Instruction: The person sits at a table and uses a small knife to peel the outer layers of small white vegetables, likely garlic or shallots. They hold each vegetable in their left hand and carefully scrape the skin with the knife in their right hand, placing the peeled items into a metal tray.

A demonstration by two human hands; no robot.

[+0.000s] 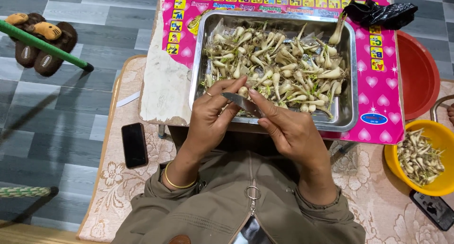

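The left hand (210, 114) and right hand (288, 130) meet over the near rim of a steel tray (349, 112) heaped with small white bulbs (283, 67). A knife (242, 102) lies between the hands, its blade pinched by fingers of both. One bulb (243, 91) sits at the left fingertips, above the blade. The tray rests on a pink table (388, 78). A yellow bowl (437, 139) of bulbs stands to the right, a black phone (134, 145) to the left.
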